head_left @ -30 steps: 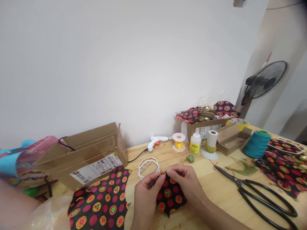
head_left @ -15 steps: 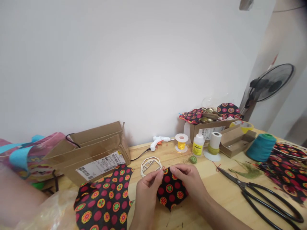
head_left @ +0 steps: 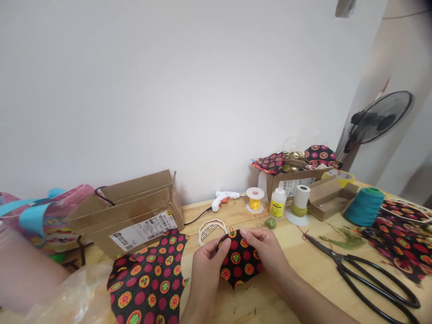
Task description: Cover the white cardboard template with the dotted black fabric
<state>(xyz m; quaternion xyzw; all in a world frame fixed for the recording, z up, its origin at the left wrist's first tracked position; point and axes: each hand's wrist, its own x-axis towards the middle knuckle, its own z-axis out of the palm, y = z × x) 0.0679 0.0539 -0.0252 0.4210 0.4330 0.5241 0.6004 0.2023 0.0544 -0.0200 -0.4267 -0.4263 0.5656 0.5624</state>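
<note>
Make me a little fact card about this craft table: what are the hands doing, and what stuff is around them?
Left hand: pinches the small flowered fabric piece at its upper left edge
Right hand: pinches the same piece at its upper right edge
Behind the hands: white openwork frame, flat on the wooden table
To the left: bigger flowered fabric, cardboard box behind it
To the right: black scissors
Back row: glue gun, yellow thread spool, glue bottle, teal thread cone
</note>
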